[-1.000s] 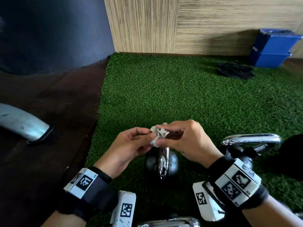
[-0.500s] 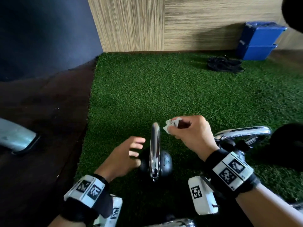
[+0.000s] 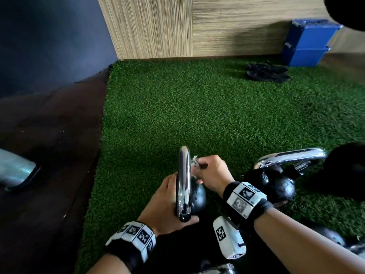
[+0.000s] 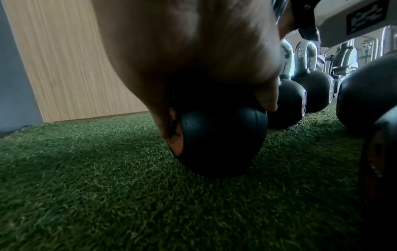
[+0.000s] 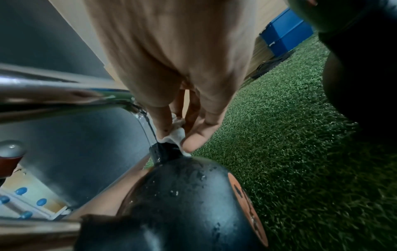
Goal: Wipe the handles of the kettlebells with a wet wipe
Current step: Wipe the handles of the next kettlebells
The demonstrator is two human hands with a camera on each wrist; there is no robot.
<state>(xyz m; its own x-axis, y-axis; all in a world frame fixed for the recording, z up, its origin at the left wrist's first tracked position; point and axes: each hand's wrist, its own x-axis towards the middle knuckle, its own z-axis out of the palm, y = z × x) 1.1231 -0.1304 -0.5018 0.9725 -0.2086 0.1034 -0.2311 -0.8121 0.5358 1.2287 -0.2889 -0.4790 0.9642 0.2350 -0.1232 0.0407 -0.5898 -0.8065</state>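
Turf [image 3: 207, 119]: green artificial grass, carrying the kettlebells; it meets a wood-grain wall panel [image 3: 158, 26] at the far edge.
Kettlebell in work [image 3: 197, 196]: black, rounded, pitted body standing on the turf directly in front of me, between my hands; an orange disc marks its side in the right wrist view [image 5: 247, 208].
Handle [image 3: 184, 182]: bright chrome loop, seen edge-on from the head view, mirror-reflective, rising above the black body.
Neighbouring kettlebell [image 3: 276, 184]: same black body and chrome loop, just to my right on the turf; more stand in a row beyond it in the left wrist view.
My left hand [image 3: 167, 206]: wrapped around the near side of the kettlebell body under the handle, steadying it.
My right hand [image 3: 212, 175]: fingers pinched on the wet wipe, pressing it against the far leg of the handle where it joins the body.
Wet wipe [image 5: 175, 135]: small, white, crumpled wad.
Change since half a second ago: my left hand was open and clear of the kettlebell, now it grips it; the wipe was held off the chrome, now it touches it.
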